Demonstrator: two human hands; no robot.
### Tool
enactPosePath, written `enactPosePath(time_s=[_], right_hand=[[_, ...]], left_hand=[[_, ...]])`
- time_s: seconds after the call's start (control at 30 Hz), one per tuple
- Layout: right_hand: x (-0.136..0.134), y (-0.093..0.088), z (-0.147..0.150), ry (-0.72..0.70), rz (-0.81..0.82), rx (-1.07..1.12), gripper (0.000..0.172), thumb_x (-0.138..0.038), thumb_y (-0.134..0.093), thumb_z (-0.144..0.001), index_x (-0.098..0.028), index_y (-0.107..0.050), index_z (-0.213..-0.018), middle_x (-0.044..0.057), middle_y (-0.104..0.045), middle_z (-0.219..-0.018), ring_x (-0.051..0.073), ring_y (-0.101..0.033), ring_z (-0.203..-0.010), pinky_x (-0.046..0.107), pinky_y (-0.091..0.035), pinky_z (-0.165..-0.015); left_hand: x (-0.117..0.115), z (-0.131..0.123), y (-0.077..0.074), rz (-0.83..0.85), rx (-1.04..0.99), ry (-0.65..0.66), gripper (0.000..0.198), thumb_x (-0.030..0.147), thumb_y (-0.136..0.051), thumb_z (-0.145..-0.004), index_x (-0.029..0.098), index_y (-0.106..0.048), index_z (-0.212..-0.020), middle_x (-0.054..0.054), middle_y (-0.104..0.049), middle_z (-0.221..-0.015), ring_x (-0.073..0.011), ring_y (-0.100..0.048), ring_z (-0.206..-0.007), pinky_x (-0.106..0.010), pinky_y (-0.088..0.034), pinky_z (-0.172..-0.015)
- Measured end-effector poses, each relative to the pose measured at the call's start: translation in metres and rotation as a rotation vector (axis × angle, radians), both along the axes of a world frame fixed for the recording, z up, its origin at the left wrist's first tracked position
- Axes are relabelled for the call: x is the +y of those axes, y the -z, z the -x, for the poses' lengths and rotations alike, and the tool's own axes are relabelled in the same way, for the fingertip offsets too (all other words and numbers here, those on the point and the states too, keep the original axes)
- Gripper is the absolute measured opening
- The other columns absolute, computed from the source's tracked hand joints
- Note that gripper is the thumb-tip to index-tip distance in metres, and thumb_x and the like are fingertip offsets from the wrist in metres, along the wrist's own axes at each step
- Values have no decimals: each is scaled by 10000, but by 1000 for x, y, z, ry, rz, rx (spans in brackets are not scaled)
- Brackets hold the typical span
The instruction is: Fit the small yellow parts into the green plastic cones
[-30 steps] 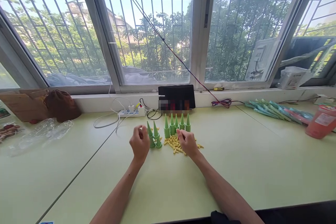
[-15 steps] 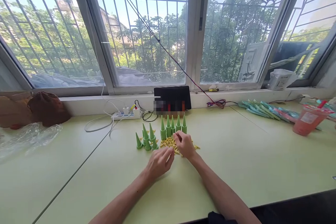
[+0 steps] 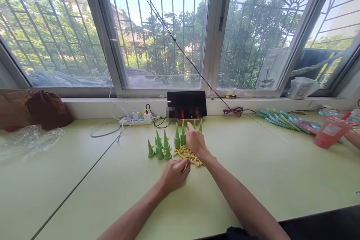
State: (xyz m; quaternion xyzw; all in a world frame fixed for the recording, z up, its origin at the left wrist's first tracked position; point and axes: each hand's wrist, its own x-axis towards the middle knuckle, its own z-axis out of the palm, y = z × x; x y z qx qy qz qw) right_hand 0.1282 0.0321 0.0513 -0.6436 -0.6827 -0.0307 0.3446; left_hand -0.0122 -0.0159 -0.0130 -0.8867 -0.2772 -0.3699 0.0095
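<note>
My right hand (image 3: 196, 141) reaches over the yellow pieces to the back row of green cones (image 3: 177, 137). Its fingers are closed at the upper part of a middle cone, which the hand largely hides. My left hand (image 3: 176, 174) rests low at the near edge of a pile of small yellow pegs (image 3: 184, 152). Its fingers are curled together, and whatever they hold is hidden. Left of the pile stands a group of green cones (image 3: 159, 146), with yellow bits showing among them.
A dark tablet (image 3: 186, 104) stands behind the cones. A power strip (image 3: 136, 120) with cables lies back left, near a brown bag (image 3: 49, 110) and clear plastic (image 3: 30, 142). At right are teal packets (image 3: 278, 119), a red drink cup (image 3: 333, 131) and another person's hand (image 3: 353, 138).
My right hand has moved up and away, from the yellow pile to the back row of cones. The left hand stays nearly in place. Another person's hand has appeared beside the cup.
</note>
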Motion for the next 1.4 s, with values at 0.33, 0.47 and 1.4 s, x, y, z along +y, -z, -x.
enactPosePath(time_s=[0.33, 0.47, 1.4], right_hand=[[29, -4, -5, 59, 29, 42, 212, -212, -422, -968, -130, -614, -1004, 131, -690, -777, 232, -657, -716, 274, -373, -594], [36, 0, -5, 37, 70, 93, 260, -251, -428, -973, -143, -614, -827, 117, -669, -708, 199, -643, -627, 254, -359, -542], [23, -37, -17, -162, 14, 342, 337, -282, -420, -969, -201, -431, -642, 21, -557, -507, 125, -527, -320, 213, -342, -355]], left_hand=[[-7, 0, 0, 99, -35, -12, 256, 202, -411, -913, 187, -555, -701, 36, -426, -484, -91, -359, -423, -241, -272, -481], [-9, 1, -1, 134, -40, -8, 245, 198, -417, -914, 190, -539, -701, 42, -408, -493, -94, -338, -435, -242, -272, -493], [-8, -2, -2, 152, -117, -12, 198, 201, -470, -894, 176, -579, -731, 57, -387, -506, -75, -299, -457, -215, -276, -491]])
